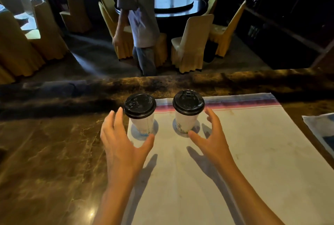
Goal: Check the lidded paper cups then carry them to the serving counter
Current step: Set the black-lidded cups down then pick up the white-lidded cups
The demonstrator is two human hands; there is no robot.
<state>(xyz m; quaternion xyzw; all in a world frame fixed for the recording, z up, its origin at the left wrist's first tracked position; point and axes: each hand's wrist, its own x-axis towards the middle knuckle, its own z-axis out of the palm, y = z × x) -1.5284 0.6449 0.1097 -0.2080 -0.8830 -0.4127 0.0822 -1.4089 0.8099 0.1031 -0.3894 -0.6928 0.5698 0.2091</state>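
Note:
Two white paper cups with black lids stand upright on a white cloth (226,152). The left cup (141,114) stands at the cloth's left edge, and the right cup (187,114) is a short gap to its right. My left hand (122,141) hovers spread just left of and in front of the left cup, thumb near its base. Beside the right cup my right hand (211,138) is spread, fingers to the cup's right and thumb near its base. Neither hand holds a cup.
The cloth lies on a brown marble counter (45,152) whose far edge runs behind the cups. Another cloth (323,130) lies at the right edge. Beyond the counter a person (139,25) stands by a round dark table (179,4) ringed with yellow-covered chairs.

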